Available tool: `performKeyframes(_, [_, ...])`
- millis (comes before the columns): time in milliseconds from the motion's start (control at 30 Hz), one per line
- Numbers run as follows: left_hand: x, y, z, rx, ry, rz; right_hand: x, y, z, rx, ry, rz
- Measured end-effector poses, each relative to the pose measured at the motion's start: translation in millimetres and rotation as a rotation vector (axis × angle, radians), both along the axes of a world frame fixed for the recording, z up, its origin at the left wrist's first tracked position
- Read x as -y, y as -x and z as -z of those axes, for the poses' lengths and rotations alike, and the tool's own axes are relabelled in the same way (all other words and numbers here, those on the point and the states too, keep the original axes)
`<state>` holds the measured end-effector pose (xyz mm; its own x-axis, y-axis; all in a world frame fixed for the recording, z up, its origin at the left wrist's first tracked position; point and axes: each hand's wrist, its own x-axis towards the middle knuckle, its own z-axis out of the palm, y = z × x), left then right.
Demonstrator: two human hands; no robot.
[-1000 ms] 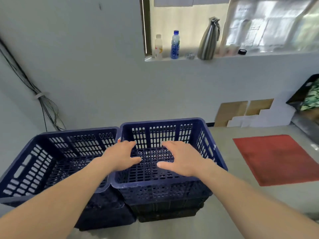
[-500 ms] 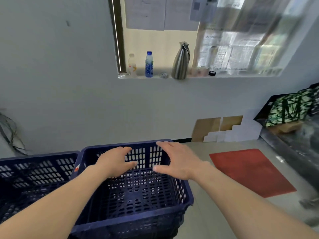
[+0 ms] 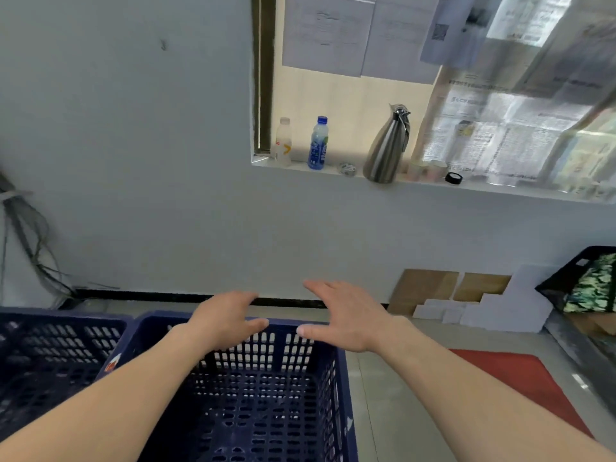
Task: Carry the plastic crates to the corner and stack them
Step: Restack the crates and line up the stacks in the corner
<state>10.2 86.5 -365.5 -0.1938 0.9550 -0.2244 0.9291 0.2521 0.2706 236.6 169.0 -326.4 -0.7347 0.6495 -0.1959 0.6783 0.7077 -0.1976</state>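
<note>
A dark blue slatted plastic crate point(image 3: 253, 395) fills the lower middle of the head view, its open top facing me. A second blue crate point(image 3: 50, 355) stands right beside it on the left, near the wall. My left hand point(image 3: 226, 320) hovers over the far rim of the middle crate with fingers loosely spread, holding nothing. My right hand point(image 3: 346, 315) floats level with it on the right, fingers straight, thumb pointing inward, also holding nothing. Whatever lies under the crates is out of sight.
A red mat point(image 3: 520, 388) lies on the floor at right. Cardboard and white foam pieces point(image 3: 466, 301) lean on the wall. A patterned bag point(image 3: 586, 285) sits far right. Bottles and a steel jug point(image 3: 386, 145) stand on the window ledge. Cables point(image 3: 23, 245) hang at left.
My view has tilted upward and closer to the wall, so the crates have slid down the frame. Both hands stayed spread above the middle crate and now reach past its far rim.
</note>
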Motion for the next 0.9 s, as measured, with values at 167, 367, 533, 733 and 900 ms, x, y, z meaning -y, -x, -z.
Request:
performKeyframes(167, [-0.9,9.2,0.6,-0.038,-0.003,-0.180,-50.9,41.3,19.2,0.007,0.030,-0.208])
performKeyframes(367, [32.3,-9.7,3.1,-0.046,0.056,-0.499,-75.1,78.2,42.6,-0.032,0.081,-0.546])
performKeyframes(533, [65.1,-50.4,-0.6,-0.037,0.067,-0.695,-66.0,80.5,42.8,-0.062,0.109,-0.757])
performKeyframes(733, [105.8,-92.5,-2.4,-0.018,-0.021,-0.857,-43.1,78.0,40.6,-0.082,0.098,-0.852])
performKeyframes(900, [136.5,-122.9,16.7,0.051,-0.138,-0.976,-29.5,58.1,48.2,-0.046,0.121,-0.849])
